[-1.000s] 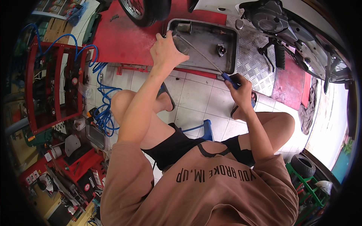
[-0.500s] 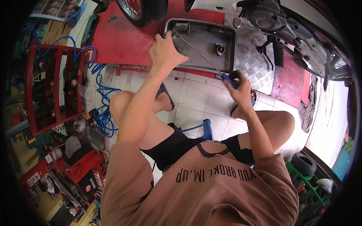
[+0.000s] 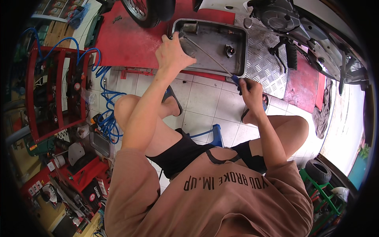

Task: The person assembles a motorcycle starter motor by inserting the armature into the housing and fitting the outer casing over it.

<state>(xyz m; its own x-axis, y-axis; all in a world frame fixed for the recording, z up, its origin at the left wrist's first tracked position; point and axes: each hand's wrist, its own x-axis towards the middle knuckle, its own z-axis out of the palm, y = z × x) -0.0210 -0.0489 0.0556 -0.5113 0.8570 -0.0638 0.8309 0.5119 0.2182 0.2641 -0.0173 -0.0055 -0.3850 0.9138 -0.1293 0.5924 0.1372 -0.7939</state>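
My right hand (image 3: 252,94) is wrapped round the blue and black handle of a long screwdriver (image 3: 209,55). Its thin shaft slants up and left over a dark metal tray (image 3: 221,27), with the tip end by my left fingers. At the tray's left side, my left hand (image 3: 172,54) grips a greyish metal part (image 3: 189,48), which the hand mostly covers; its kind I cannot make out. Where the tip meets the part is too small to tell. In the tray lie a metal cylinder (image 3: 190,27), a small black and silver part (image 3: 230,51) and a small brassy piece (image 3: 231,32).
The tray sits on a red platform (image 3: 130,43) with a chequered steel plate (image 3: 264,63). A motorcycle engine (image 3: 278,17) stands at the far right, a wheel (image 3: 152,12) at the far edge. Left are a coiled blue hose (image 3: 108,118) and a red tool trolley (image 3: 59,91).
My right fingers have shifted and turned round the screwdriver handle, and the handle sits slightly differently. My left hand has barely moved.
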